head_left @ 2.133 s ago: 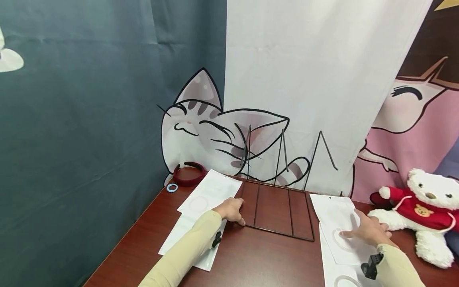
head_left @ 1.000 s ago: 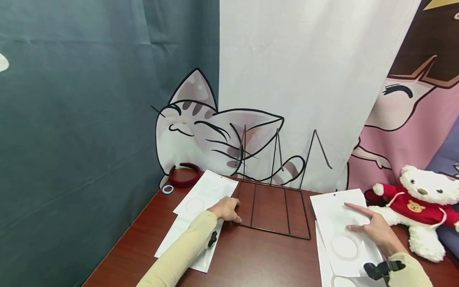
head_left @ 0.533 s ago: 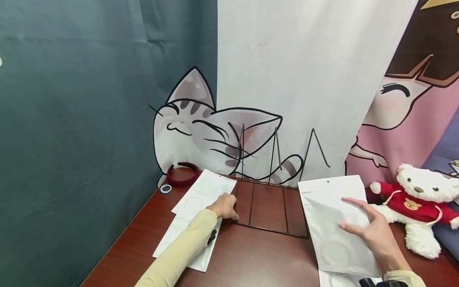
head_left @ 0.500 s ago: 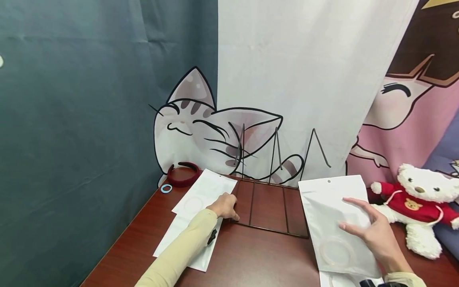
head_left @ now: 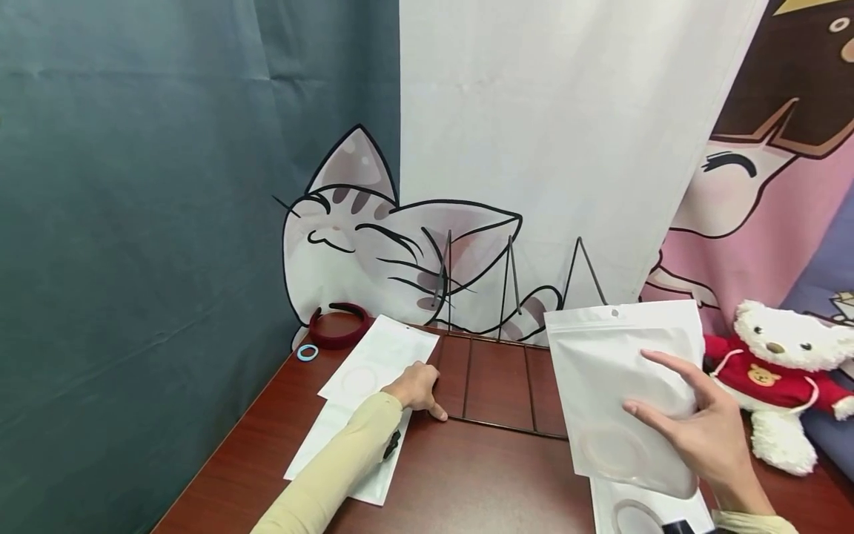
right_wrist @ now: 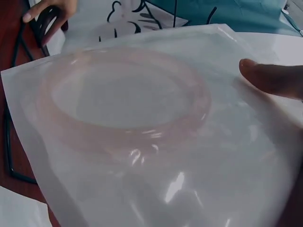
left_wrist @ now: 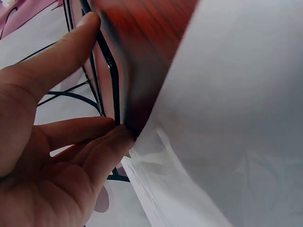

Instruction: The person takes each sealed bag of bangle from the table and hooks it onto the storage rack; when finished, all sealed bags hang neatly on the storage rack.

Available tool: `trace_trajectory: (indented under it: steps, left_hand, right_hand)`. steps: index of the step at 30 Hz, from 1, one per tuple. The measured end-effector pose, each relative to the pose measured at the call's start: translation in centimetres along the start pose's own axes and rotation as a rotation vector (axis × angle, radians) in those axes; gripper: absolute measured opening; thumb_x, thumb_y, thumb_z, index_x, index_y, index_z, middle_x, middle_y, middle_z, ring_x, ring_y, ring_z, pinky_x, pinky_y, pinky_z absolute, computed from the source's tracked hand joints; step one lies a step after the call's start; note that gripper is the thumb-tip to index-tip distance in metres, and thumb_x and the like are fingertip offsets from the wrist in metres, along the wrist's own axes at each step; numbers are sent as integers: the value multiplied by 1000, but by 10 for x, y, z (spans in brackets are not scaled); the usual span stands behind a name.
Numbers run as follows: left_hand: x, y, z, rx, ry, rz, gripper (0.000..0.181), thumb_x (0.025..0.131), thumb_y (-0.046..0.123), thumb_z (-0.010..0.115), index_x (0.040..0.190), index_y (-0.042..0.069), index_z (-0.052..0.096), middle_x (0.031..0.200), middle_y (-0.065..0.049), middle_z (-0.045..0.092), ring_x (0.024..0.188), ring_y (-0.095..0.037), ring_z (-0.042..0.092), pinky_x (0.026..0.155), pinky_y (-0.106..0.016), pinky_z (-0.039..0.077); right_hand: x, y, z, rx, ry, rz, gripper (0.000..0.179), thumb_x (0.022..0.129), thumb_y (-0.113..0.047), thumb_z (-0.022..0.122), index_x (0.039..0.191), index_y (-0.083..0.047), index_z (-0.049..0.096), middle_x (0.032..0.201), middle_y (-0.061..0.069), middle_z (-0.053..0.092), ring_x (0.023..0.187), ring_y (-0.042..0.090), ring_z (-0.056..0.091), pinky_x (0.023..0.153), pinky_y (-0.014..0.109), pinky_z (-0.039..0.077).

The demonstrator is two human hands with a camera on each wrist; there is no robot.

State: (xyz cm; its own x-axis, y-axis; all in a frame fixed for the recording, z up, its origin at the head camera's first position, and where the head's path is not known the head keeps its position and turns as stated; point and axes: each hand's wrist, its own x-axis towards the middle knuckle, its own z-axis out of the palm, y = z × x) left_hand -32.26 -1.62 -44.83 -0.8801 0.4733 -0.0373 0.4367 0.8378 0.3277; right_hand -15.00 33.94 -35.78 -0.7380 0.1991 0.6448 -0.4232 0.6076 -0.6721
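Note:
My right hand [head_left: 710,426] holds a white zip pouch [head_left: 623,378] by its right edge, thumb and index finger showing over its face. The pouch stands tilted up above another white pouch [head_left: 617,493]. A pale pink ring, like a bangle, shows through its film [right_wrist: 128,130] in the right wrist view. At the left front corner of a dark wire rack [head_left: 497,424], my left hand [head_left: 415,387] rests with thumb and fingers apart. In the left wrist view its thumb [left_wrist: 71,52] lies along the wire.
Two overlapping white pouches [head_left: 387,348] lie left of the rack under my left forearm. Beyond them are a dark red headband [head_left: 340,340] and a light blue ring [head_left: 307,353]. A white teddy bear [head_left: 777,371] in a red hoodie sits at the right. Curtains hang behind the table [head_left: 467,482].
My right hand has lifted the upper pouch off the one beneath and tipped it upright, moving it toward the rack's right side. My left hand stays at the rack corner, thumb stretched out more.

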Motion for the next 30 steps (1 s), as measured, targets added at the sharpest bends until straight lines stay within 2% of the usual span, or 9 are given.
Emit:
trace_trajectory:
  steps: [6, 11, 16, 23, 30]
  left_hand:
    - [1, 3, 2, 71, -5, -15, 50, 68, 38, 102, 87, 4, 71, 86, -9, 69, 84, -21, 62, 82, -34, 57]
    - [0, 6, 2, 79, -14, -27, 50, 67, 37, 102, 87, 3, 72, 85, -9, 67, 81, -17, 57, 79, -32, 56]
    - [1, 7, 2, 91, -7, -19, 50, 67, 36, 103, 86, 3, 71, 85, -9, 67, 82, -18, 59, 80, -32, 57]
    - [2, 8, 3, 78, -1, -30, 49, 66, 35, 103, 83, 4, 70, 82, -8, 65, 79, -16, 56, 78, -31, 56]
    - [2, 6, 2, 106, 4, -16, 49, 65, 37, 103, 82, 4, 71, 82, -9, 68, 76, -16, 58, 77, -32, 57]
  right_hand:
    - [10, 3, 9, 9, -7, 11, 81, 62, 22, 89, 137, -2, 68, 108, -26, 72, 77, -4, 65, 64, 12, 52]
    - [15, 6, 14, 16, -18, -6, 80, 63, 21, 89, 137, -1, 68, 109, -29, 71, 77, -5, 65, 64, 12, 51]
    - [20, 8, 17, 12, -10, -6, 79, 64, 20, 89, 137, -2, 68, 114, -30, 70, 79, -4, 64, 65, 11, 51]
    - [27, 13, 23, 19, -1, 35, 78, 67, 17, 90, 138, -5, 68, 107, -25, 69, 78, -3, 65, 62, 15, 52]
    - [34, 20, 30, 34, 6, 42, 73, 68, 15, 90, 135, -4, 69, 102, -25, 70, 77, -3, 66, 61, 15, 53]
